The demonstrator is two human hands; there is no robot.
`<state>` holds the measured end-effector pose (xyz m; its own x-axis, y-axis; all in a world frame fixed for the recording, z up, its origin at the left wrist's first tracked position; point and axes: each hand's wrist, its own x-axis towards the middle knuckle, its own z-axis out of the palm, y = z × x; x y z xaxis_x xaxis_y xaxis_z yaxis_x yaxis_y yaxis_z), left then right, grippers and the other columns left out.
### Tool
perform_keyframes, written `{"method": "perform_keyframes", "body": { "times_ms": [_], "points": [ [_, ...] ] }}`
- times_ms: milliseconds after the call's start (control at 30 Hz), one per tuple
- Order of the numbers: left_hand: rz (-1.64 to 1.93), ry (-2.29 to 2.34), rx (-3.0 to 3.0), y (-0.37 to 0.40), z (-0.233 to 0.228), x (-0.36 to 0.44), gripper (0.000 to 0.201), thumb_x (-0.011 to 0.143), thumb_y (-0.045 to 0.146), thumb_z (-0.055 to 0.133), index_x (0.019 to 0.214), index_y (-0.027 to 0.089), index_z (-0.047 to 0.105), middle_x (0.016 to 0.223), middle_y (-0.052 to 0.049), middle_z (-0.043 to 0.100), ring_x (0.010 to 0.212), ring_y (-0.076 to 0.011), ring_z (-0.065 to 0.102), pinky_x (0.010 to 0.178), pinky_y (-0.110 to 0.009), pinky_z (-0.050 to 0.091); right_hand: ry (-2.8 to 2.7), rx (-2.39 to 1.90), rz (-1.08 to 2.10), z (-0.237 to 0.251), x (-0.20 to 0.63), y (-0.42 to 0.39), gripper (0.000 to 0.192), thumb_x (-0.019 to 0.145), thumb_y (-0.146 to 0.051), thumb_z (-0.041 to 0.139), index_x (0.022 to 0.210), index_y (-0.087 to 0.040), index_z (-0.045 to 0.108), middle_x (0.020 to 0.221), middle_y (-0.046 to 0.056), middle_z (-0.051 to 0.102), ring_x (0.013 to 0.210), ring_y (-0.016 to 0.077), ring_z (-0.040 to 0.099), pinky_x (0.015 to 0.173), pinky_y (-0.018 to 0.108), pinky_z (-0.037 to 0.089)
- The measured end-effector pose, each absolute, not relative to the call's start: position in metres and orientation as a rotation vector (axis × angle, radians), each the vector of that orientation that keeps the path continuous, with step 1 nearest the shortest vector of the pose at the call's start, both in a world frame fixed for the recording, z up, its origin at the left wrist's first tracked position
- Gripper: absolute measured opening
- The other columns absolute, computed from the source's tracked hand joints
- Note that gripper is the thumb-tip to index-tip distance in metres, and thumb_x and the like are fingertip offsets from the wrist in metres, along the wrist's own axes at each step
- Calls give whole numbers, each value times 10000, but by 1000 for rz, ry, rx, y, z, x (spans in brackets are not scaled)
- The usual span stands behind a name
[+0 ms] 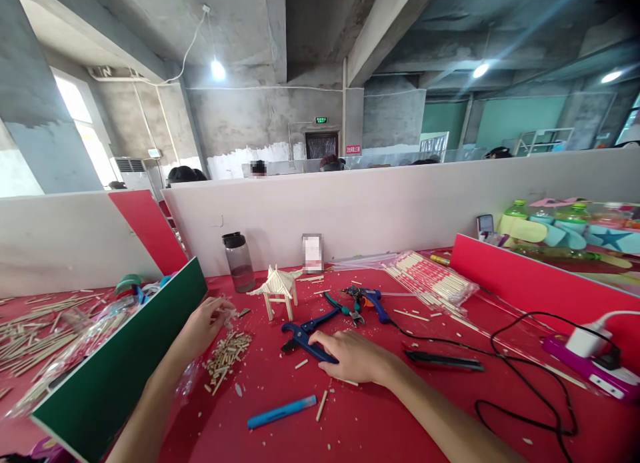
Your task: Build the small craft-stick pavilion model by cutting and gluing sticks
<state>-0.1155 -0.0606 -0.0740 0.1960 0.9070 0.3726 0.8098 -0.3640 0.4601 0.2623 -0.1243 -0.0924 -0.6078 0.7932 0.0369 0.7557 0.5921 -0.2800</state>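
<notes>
- Red table (380, 416), covered in craft bits.
- Right hand (355, 357) palm down, fingers loosely curled onto the near handle of the blue cutter (305, 336); touching it, not lifting it.
- Blue cutter flat on the table, mid-desk, just in front of the little stick pavilion (278, 288).
- Left hand (205, 324) fingertips pinched together at the far end of the pile of cut stick pieces (226, 356); can't tell whether anything is actually pinched.
- Green divider board (125, 363) right beside the left forearm.
- Also around: blue marker (281, 411) near the front edge, glue gun (369, 296) behind, dark-lidded bottle (239, 261) by the back wall, bagged sticks (430, 283) off right.
</notes>
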Motion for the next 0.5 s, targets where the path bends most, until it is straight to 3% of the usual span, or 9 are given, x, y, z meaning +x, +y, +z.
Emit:
{"method": "perform_keyframes", "body": {
  "times_ms": [133, 300, 500],
  "points": [
    [1010, 1630, 2175, -60, -74, -116, 490, 851, 572, 518, 1015, 167, 740, 1152, -151, 730, 1095, -321, 675, 919, -398, 560, -2667, -1285, 362, -94, 263, -124, 385, 922, -373, 575, 1294, -276, 549, 918, 54, 749, 839, 266, 698, 664, 267, 355],
    [1006, 1597, 2016, -58, -76, -114, 647, 726, 661, 666, 1115, 148, 731, 1180, -148, 752, 1100, -343, 688, 941, -415, 558, -2665, -1273, 351, -96, 263, -122, 387, 922, -371, 574, 1296, -271, 552, 924, 62, 753, 835, 270, 701, 661, 271, 353],
    [957, 1685, 2103, -58, -78, -114, 533, 787, 655, 594, 973, 181, 752, 1063, -130, 782, 975, -322, 706, 832, -371, 543, -2667, -1252, 339, -98, 264, -121, 394, 922, -378, 572, 1300, -270, 548, 930, 66, 761, 846, 279, 716, 642, 271, 339]
  ]
}}
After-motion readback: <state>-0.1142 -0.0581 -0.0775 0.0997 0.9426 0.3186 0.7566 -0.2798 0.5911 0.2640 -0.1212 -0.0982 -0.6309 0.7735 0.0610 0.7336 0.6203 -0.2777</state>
